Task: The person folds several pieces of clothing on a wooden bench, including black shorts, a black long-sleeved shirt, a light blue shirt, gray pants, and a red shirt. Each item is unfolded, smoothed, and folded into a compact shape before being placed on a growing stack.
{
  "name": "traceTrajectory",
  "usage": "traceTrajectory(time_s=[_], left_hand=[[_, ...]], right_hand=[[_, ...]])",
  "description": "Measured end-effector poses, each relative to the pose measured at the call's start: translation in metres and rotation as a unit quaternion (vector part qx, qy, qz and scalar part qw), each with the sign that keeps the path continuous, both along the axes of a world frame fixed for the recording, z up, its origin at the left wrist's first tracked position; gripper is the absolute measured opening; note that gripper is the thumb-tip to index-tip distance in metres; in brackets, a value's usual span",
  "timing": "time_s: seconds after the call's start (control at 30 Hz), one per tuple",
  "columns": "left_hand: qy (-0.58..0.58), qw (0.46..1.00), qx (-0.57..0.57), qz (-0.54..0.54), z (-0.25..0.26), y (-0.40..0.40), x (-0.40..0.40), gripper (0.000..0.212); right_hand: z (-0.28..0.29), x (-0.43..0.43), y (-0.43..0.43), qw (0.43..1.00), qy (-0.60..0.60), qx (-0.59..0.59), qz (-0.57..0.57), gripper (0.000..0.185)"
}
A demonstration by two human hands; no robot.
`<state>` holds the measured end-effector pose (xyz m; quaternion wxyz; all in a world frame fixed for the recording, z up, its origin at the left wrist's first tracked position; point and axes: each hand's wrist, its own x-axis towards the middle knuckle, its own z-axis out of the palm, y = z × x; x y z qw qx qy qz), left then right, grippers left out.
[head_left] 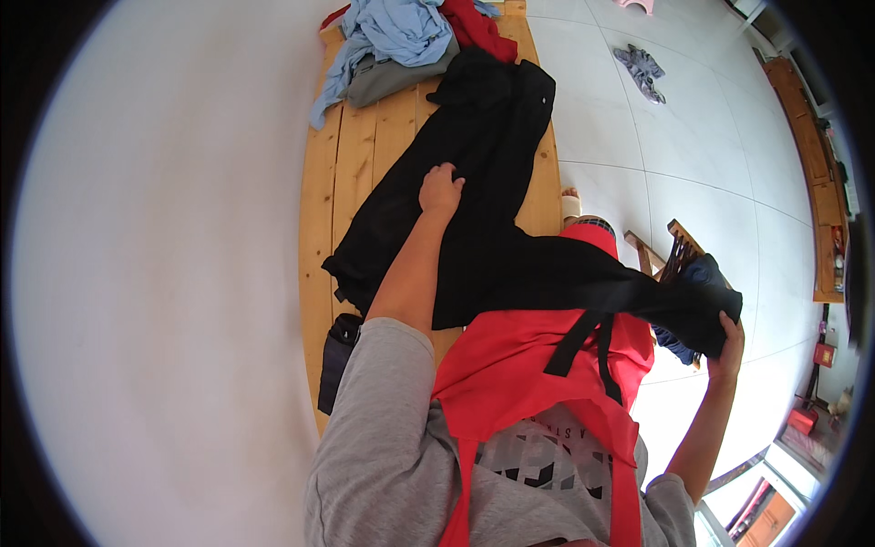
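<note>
A black garment lies spread over a slatted wooden bench. One long, narrow part of it stretches right, across my lap and past the bench edge. My right hand grips the far end of that part, thumb on the cloth and fingers mostly hidden beneath. Farther up the bench, my left hand rests on the garment with bent fingers; whether it pinches the cloth is unclear. A small white spot, perhaps a button, shows near the garment's upper right edge. I wear a red apron with black ties.
Light blue cloth, grey folded cloth and red cloth are heaped at the bench's far end. A dark folded item lies near my left elbow. Dark blue clothing hangs on a wooden chair. Patterned grey cloth lies on the tiled floor.
</note>
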<state>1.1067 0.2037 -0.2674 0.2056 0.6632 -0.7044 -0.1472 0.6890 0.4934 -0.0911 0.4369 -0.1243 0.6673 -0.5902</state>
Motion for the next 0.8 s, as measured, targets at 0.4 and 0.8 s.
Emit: traceTrajectory(time_s=[0.4,0.8], left_hand=[[0.172,0.935,0.200,-0.237,0.034,0.096,0.033,0.018],[0.055,0.975,0.216,-0.009,0.013,-0.036,-0.024,0.063]], right_hand=[[-0.025,0.002,0.011,0.999,-0.031,0.028,-0.019,0.036],[-0.017,0.016,0.009,0.999,-0.015,0.033,-0.004,0.039]])
